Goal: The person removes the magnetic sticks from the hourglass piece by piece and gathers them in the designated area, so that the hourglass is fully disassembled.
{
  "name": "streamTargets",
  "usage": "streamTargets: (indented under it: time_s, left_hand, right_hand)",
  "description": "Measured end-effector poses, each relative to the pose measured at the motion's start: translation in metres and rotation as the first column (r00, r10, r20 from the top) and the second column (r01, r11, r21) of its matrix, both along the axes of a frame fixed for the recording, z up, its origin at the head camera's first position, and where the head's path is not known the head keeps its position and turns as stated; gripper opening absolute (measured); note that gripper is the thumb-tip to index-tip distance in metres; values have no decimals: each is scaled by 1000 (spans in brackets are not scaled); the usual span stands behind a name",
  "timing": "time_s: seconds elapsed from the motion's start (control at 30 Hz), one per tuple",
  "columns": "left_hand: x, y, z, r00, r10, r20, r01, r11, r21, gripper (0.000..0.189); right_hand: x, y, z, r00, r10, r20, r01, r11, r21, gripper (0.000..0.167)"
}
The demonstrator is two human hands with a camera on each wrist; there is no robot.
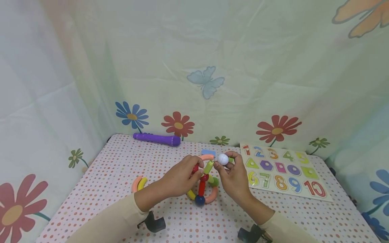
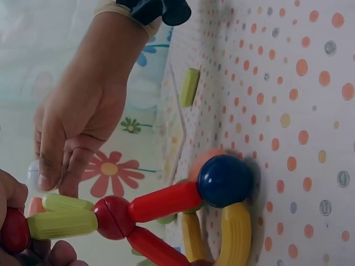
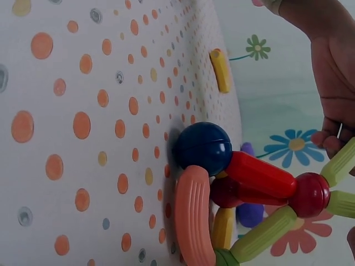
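A toy structure of balls and rods stands on the table: a navy ball (image 1: 199, 200), a red rod (image 1: 202, 188), a red joint ball (image 1: 205, 177), and curved salmon (image 1: 211, 195) and yellow (image 1: 190, 194) pieces at its base. Two light green rods (image 2: 62, 224) rise from the joint ball. My left hand (image 1: 182, 175) grips another red ball (image 2: 14, 230) at the end of one green rod. Just right of the structure's top, my right hand (image 1: 235, 175) pinches a white ball (image 1: 223, 159) between thumb and fingers, close to the other green rod's tip.
Loose curved pieces, salmon (image 1: 136, 184) and yellow (image 1: 141, 184), lie to the left. A purple toy microphone (image 1: 156, 138) rests along the back edge. At the right lies a number puzzle board (image 1: 291, 194). A loose green rod (image 2: 190, 87) lies near the board.
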State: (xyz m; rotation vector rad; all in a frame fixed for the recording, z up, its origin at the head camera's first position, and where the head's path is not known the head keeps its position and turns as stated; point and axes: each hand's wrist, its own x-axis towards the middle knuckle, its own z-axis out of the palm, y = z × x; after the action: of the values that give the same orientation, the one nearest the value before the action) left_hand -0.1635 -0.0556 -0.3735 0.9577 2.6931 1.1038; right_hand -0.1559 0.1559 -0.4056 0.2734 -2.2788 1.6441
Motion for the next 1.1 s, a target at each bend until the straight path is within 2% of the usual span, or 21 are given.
streamTargets:
  time_s: [0.13, 0.23, 0.37, 0.47, 0.67, 0.87, 1.1]
  left_hand:
    - [1, 0, 1, 1000, -3, -23, 3, 1000, -13, 20]
    - [1, 0, 1, 1000, 3, -17, -4, 1000, -21, 19]
    - [2, -1, 1, 1000, 6, -8, -6, 1000, -19, 23]
    - [2, -1, 2, 1000, 11, -12, -11, 1000, -22, 27]
    - [1, -1, 0, 1000, 16, -7, -16, 1000, -22, 29]
    - [1, -1, 0, 1000, 22, 0, -22, 999, -29, 29]
    - [1, -1, -2, 999, 25, 21, -25, 1000, -17, 30]
  right_hand:
    - [-3, 5, 0, 999, -11, -43, 12, 1000, 29, 52]
    - [-8, 11, 1, 995, -43, -93, 50, 996, 75, 53]
    - [-17, 25, 1, 981, -91, -170, 121, 978, 170, 51]
    - [-22, 37, 0, 977, -108, -182, 150, 960, 237, 48]
    - [-33, 58, -6, 988, -121, -93, 146, 929, 341, 43]
    - [-48, 80, -14, 988, -156, -5, 145, 902, 407, 44]
    - [-66, 106, -21, 989, -111, 95, 52, 875, 482, 41]
